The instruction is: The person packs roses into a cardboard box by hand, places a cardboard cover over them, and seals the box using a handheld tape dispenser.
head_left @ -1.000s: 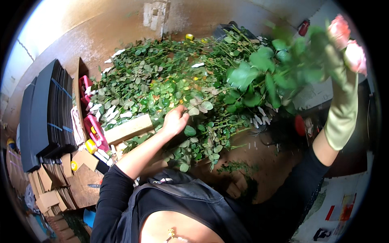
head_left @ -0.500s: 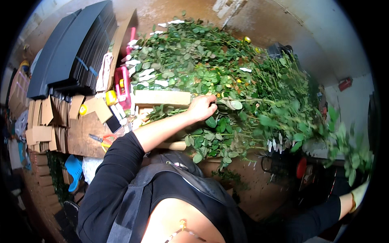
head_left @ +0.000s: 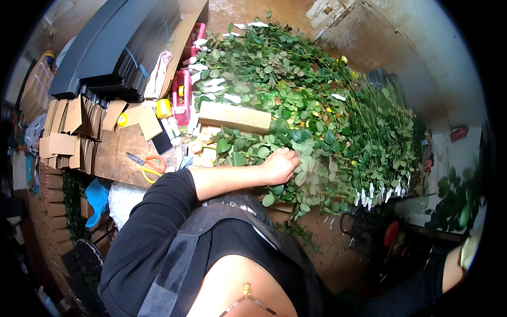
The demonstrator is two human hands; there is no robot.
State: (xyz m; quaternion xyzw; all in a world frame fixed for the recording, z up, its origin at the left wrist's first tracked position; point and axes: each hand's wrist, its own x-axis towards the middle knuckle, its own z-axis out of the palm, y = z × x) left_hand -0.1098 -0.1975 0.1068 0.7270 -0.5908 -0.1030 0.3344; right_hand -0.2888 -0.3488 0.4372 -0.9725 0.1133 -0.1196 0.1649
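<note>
A big heap of leafy green rose stems [head_left: 317,90] covers the wooden table [head_left: 113,153]. My bare left hand [head_left: 280,165] lies on the near edge of the heap, its fingers curled into a few leafy stems [head_left: 248,148]. My right arm reaches low to the far right. Its pale glove [head_left: 467,252] shows at the picture's rim, and a bunch of leafy stems [head_left: 453,203] hangs just above it. The fingers there are cut off by the rim.
A pale wooden block [head_left: 235,117] lies against the heap. Orange-handled scissors [head_left: 148,165], a pink tool [head_left: 182,98], a yellow tape roll [head_left: 163,108] and a dark phone [head_left: 161,142] lie to the left. Stacked black sheets [head_left: 116,47] and folded cardboard pieces [head_left: 68,132] fill the far left.
My gloved right hand has come down from high on the right, where it held pink roses, to low at the right rim. The view has swung left. My left hand stays on the heap.
</note>
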